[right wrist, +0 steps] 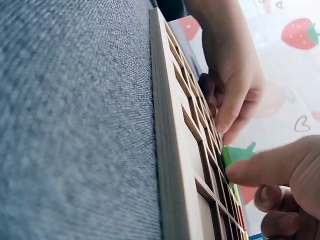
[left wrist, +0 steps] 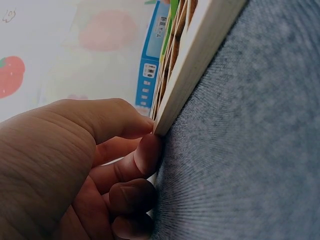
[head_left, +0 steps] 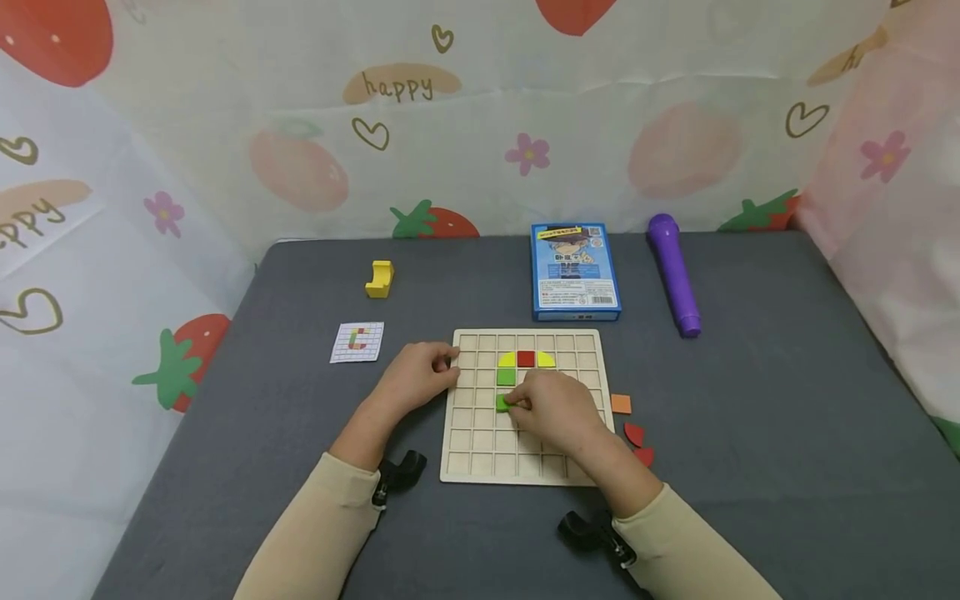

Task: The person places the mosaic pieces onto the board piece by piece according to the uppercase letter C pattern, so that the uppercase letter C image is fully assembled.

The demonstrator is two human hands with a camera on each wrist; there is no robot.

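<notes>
A light wooden grid board (head_left: 480, 463) lies flat on the dark cloth. My left hand (head_left: 416, 377) pinches its left edge near the far corner, the thumb (left wrist: 120, 117) over the top and a fingertip against the side. My right hand (head_left: 558, 408) reaches over the board and pinches a green square tile (head_left: 502, 403), which sits tilted at a cell; fingers hide part of it. Farther up the board lie another green square tile (head_left: 506, 377), a red square tile (head_left: 527, 358) and two yellow rounded tiles (head_left: 507, 359), one on each side of the red.
Right of the board lie an orange square tile (head_left: 621, 404) and two red rounded tiles (head_left: 633, 434). A pattern card (head_left: 357, 342) is at the left, with a yellow curved block (head_left: 380, 279) behind it. Behind the board are a blue box (head_left: 576, 275) and a purple microphone-shaped stick (head_left: 675, 275).
</notes>
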